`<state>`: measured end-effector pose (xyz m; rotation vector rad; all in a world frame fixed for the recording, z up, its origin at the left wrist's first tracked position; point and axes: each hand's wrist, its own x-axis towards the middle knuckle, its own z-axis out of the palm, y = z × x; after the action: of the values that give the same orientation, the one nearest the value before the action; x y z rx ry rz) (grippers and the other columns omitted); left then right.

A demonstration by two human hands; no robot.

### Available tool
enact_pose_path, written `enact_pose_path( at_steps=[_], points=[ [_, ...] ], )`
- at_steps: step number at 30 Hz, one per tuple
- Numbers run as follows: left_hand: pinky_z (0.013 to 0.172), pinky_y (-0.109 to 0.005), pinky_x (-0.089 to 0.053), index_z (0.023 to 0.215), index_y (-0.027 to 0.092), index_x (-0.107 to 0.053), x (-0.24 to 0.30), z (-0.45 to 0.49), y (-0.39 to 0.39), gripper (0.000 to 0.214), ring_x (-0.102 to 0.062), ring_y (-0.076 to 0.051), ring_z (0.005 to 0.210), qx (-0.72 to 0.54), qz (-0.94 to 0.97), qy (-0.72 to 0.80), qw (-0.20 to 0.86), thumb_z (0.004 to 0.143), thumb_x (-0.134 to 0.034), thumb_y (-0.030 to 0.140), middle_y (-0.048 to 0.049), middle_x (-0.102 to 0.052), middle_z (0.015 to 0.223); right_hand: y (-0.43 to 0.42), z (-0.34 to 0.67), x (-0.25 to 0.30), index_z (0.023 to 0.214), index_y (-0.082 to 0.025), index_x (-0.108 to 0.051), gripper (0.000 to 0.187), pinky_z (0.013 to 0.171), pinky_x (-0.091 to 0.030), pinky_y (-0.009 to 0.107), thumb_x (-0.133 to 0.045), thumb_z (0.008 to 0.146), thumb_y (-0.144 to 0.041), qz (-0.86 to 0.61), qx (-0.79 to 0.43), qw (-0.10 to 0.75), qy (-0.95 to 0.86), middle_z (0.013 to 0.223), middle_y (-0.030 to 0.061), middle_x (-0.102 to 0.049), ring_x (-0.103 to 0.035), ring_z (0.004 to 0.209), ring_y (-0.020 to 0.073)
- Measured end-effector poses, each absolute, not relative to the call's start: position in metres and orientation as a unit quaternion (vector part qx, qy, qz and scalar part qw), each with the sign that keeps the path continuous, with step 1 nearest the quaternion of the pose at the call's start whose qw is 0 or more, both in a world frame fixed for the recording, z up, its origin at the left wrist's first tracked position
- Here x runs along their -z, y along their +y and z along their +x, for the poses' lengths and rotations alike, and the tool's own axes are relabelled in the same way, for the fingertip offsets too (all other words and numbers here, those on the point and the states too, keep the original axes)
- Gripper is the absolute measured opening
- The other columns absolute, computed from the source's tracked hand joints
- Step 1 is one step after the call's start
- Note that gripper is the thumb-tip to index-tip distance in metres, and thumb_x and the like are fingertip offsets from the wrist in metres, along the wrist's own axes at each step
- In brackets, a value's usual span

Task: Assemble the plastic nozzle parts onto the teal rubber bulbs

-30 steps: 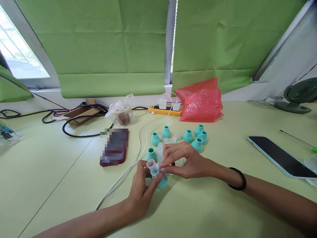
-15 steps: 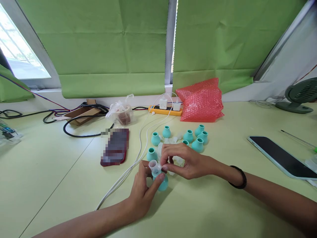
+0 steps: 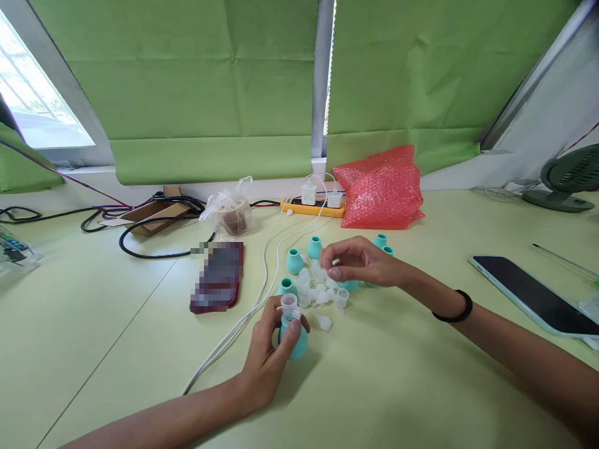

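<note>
The teal bulb [image 3: 298, 346], clear fitting [image 3: 289, 305] on top, is being gripped in the fingers of the left hand [image 3: 267, 349], near the translucent pieces [image 3: 322, 294] on the worktop [image 3: 397, 380]. The right hand [image 3: 359, 262] is being held over their far side, fingers curled close; whether anything is being pinched cannot be told. Ideally, the bulb is being kept steady, the fitting unsqueezed.
</note>
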<state>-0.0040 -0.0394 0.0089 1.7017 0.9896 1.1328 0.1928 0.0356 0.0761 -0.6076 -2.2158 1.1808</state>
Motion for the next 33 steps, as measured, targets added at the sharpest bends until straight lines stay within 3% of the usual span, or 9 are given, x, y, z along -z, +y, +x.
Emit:
enact_pose_path(
  at_steps=[2,6,11,15,20,25,33],
  points=[
    [0.059,-0.025,-0.038,0.085,0.018,-0.046,-0.008,-0.004,-0.038,0.017,-0.048,-0.015,0.064,-0.439,0.701,0.404,0.391,0.082,-0.042,0.034,-0.0017,-0.055,0.070,0.040,0.196,-0.075,0.076,-0.015,-0.053,0.010,0.058,-0.041,0.023,-0.050,0.079,-0.024,-0.290,-0.310,0.292,-0.857,0.071,0.0008,-0.053,-0.046,0.064,0.0090],
    [0.053,-0.023,-0.036,0.067,0.016,-0.052,-0.005,-0.004,-0.035,0.018,-0.043,-0.013,0.056,-0.403,0.741,0.437,0.314,0.073,-0.054,0.033,0.0008,-0.048,0.059,0.047,0.197,-0.063,0.074,-0.014,-0.057,0.010,0.058,-0.036,0.024,-0.049,0.078,-0.018,-0.364,-0.079,0.244,-0.896,0.072,0.0042,-0.056,-0.048,0.069,0.0131],
    [0.047,-0.020,-0.031,0.057,0.015,-0.051,-0.007,-0.001,-0.035,0.023,-0.036,-0.010,0.049,-0.374,0.754,0.451,0.296,0.072,-0.055,0.032,0.0031,-0.040,0.052,0.049,0.192,-0.053,0.076,-0.013,-0.059,0.014,0.057,-0.034,0.025,-0.046,0.079,-0.015,-0.370,-0.028,0.225,-0.901,0.069,0.0051,-0.056,-0.049,0.067,0.0140],
    [0.045,-0.020,-0.029,0.054,0.015,-0.049,-0.010,0.000,-0.035,0.027,-0.033,-0.009,0.047,-0.357,0.756,0.460,0.300,0.074,-0.053,0.032,0.0040,-0.036,0.050,0.029,0.183,-0.065,0.074,-0.013,-0.057,0.025,0.056,-0.033,0.023,-0.037,0.086,-0.022,-0.329,-0.074,0.242,-0.910,0.064,0.0029,-0.053,-0.045,0.059,0.0108],
    [0.046,-0.020,-0.034,0.058,0.016,-0.055,-0.008,-0.001,-0.037,0.020,-0.042,-0.011,0.048,-0.371,0.785,0.403,0.290,0.073,-0.054,0.029,0.0021,-0.048,0.051,-0.005,0.164,-0.059,0.064,-0.013,-0.051,0.030,0.051,-0.029,0.022,-0.042,0.081,-0.036,-0.267,-0.115,0.190,-0.938,0.057,0.0010,-0.049,-0.040,0.054,0.0091],
    [0.051,-0.020,-0.040,0.072,0.016,-0.058,-0.005,-0.003,-0.039,0.013,-0.051,-0.012,0.053,-0.349,0.833,0.329,0.277,0.075,-0.055,0.028,-0.0007,-0.059,0.060,-0.012,0.154,-0.043,0.046,-0.015,-0.030,0.035,0.043,-0.022,0.020,-0.034,0.079,-0.024,-0.239,-0.183,0.218,-0.929,0.043,-0.0054,-0.025,-0.023,0.040,0.0043],
    [0.046,-0.020,-0.038,0.070,0.015,-0.055,-0.007,-0.005,-0.042,0.035,-0.049,-0.012,0.048,-0.355,0.882,0.260,0.167,0.083,-0.039,0.043,-0.0018,-0.057,0.055,-0.013,0.157,-0.054,0.047,-0.015,-0.024,0.036,0.040,-0.020,0.016,-0.037,0.080,-0.021,-0.216,-0.408,0.161,-0.872,0.044,-0.0070,-0.020,-0.020,0.040,0.0024]
  ],
)
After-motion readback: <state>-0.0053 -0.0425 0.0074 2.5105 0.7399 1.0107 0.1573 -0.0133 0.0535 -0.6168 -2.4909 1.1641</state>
